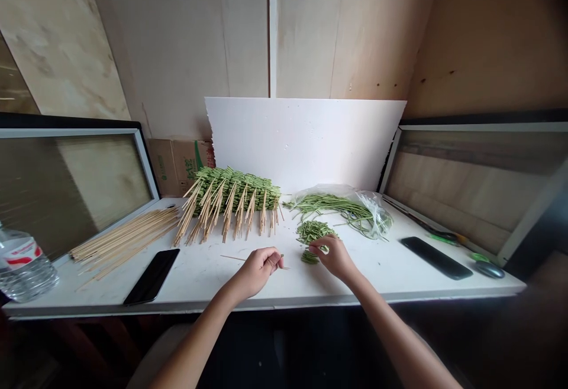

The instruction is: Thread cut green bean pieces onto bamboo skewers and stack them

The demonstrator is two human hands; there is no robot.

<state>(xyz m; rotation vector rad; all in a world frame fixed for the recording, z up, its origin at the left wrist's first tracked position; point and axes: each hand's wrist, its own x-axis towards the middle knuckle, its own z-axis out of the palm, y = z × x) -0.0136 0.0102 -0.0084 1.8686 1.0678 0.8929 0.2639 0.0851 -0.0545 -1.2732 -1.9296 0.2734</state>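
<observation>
My left hand (260,268) is closed around a thin bamboo skewer (232,257); its long end sticks out to the left and its tip shows past my fingers on the right. A bit of green shows at those fingertips. My right hand (333,254) is pinched at the front of a pile of short-cut green beans (314,230). Whatever lies between its fingertips is too small to make out. A small group of cut pieces (309,257) lies just under that hand. Behind my left hand, skewers loaded with bean pieces (239,191) are stacked, bare stick ends toward me.
Loose skewers (128,232) lie at the left, near a black phone (151,276) and a water bottle (24,265). Long uncut beans (331,204) rest in a clear plastic bag at the back right. Another phone (436,257) and a mouse (489,269) are on the right.
</observation>
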